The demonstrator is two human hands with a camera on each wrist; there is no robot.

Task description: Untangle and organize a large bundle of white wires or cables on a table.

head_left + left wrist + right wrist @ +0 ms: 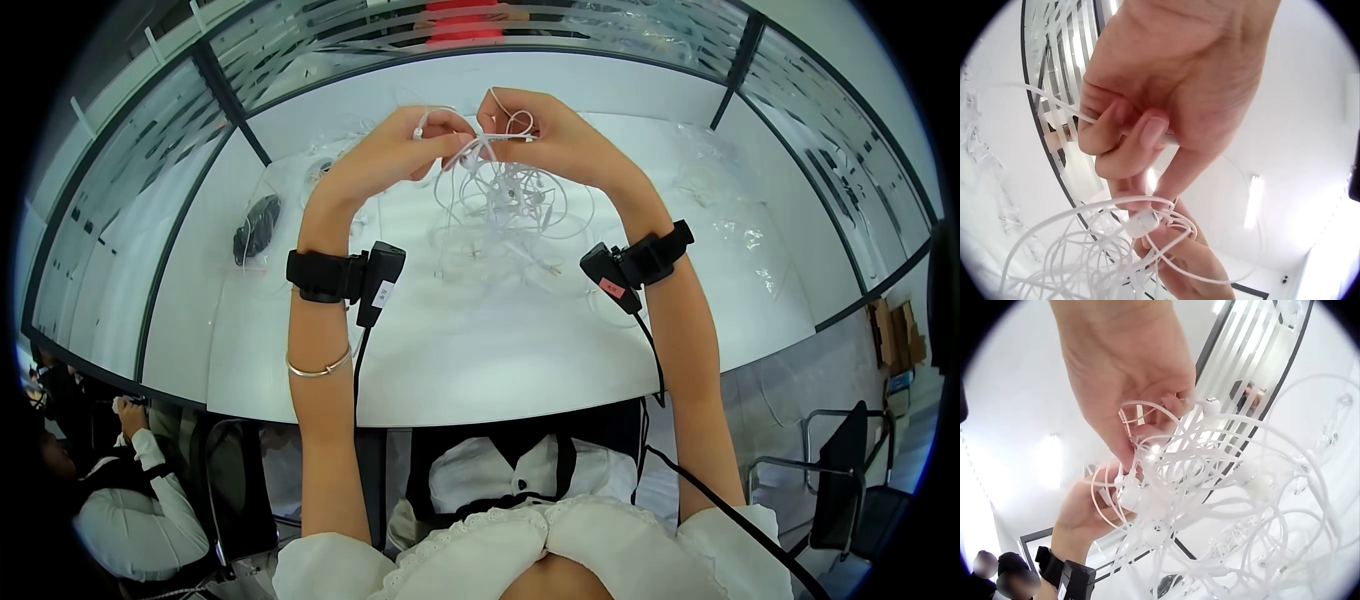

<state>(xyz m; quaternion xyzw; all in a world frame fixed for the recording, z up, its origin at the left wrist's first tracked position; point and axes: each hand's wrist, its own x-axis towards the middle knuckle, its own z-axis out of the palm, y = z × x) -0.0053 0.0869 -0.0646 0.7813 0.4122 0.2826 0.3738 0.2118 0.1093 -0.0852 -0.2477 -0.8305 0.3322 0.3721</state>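
A tangle of thin white cables hangs beneath both hands, above the white table, its loops spread wide in the right wrist view. My left hand pinches cable at the top of the bundle; in the left wrist view its fingers are curled round a white cable, with a white connector just below. Close beside it, my right hand grips more strands, and small loops rise round its fingers. The fingertips of the two hands nearly meet. Which strand belongs to which cable cannot be told.
A black bundle in clear wrapping lies on the table's left side. Clear plastic bags lie at the right. Glass-topped partitions surround the back and sides. Another person sits at lower left; a black chair stands at lower right.
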